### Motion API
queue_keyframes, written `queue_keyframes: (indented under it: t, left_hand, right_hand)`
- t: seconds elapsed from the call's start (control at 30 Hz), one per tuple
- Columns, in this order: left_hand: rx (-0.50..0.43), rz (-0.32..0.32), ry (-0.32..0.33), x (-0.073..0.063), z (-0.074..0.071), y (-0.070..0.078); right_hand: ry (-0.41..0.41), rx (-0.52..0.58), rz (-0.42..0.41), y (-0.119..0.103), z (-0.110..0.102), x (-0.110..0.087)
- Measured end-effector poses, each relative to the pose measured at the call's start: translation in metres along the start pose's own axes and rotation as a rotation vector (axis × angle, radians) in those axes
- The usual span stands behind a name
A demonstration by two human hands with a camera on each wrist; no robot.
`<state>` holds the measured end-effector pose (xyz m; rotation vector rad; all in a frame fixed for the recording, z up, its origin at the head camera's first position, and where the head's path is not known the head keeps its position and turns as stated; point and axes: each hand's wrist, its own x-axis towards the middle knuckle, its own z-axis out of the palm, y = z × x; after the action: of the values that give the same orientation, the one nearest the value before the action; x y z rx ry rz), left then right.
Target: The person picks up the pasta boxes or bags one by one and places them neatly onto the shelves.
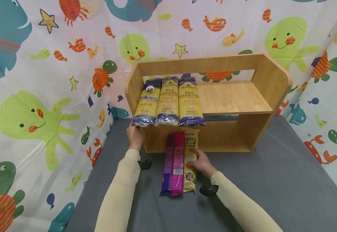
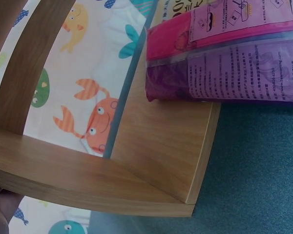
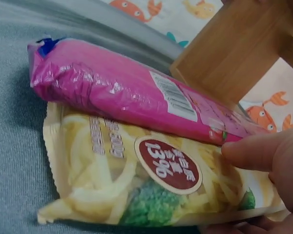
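My right hand (image 1: 203, 163) grips a yellow bag of pasta (image 1: 189, 161) by its right edge. In the right wrist view, its thumb (image 3: 251, 152) lies on top and fingers curl below. Left of that bag and against it lies a pink and purple food packet (image 1: 174, 164). The far ends of both reach into the lower level of a wooden shelf (image 1: 226, 132). My left hand (image 1: 135, 137) holds the shelf's left side panel, just below the spaghetti bags. The left wrist view catches only part of this hand (image 2: 2, 209) at the panel edge; the rest is hidden.
On the upper board, three yellow and blue spaghetti bags (image 1: 167, 101) lie side by side at the left, ends overhanging the front. Bare wood (image 1: 232, 96) shows to their right. The shelf stands on a grey cloth surface (image 1: 258, 180), before a printed sea-animal curtain (image 1: 162, 38).
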<state>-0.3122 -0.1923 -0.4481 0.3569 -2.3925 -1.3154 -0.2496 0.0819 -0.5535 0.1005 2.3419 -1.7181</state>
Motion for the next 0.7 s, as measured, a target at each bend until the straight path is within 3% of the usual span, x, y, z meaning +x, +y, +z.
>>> queue_keyframes:
  t: [0.37,0.57,0.7]
  left_hand:
    - [0.012,0.004,-0.007,-0.004,0.004,-0.002]
    - [0.01,0.005,-0.011,-0.006,0.003,-0.003]
    - [0.04,0.082,0.026,-0.003,0.001,-0.004]
  right_hand:
    - [0.021,0.007,-0.004,0.002,-0.001,-0.013]
    - [-0.028,0.083,0.016,0.008,-0.026,-0.037]
    - [-0.054,0.1,0.046,0.014,-0.051,-0.058]
